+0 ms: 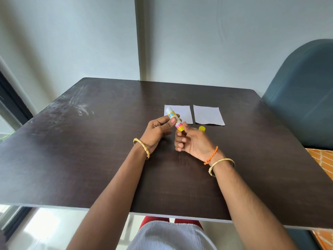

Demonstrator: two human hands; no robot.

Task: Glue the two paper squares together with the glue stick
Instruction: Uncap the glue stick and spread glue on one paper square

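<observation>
Two white paper squares lie side by side on the dark table (90,141): the left square (183,112) and the right square (208,115). I hold an uncapped glue stick (173,119) tilted above the table in front of the left square. My left hand (158,131) pinches its white upper body between thumb and fingers. My right hand (191,141) pinches its yellow and pink lower end. The yellow cap (201,129) lies on the table just beyond my right hand, near the right square's front edge.
A blue-grey padded chair (304,91) stands at the table's right side. A wall runs right behind the far edge of the table. An orange patterned cloth (322,159) shows at the right. Scuff marks cover the table's far left part.
</observation>
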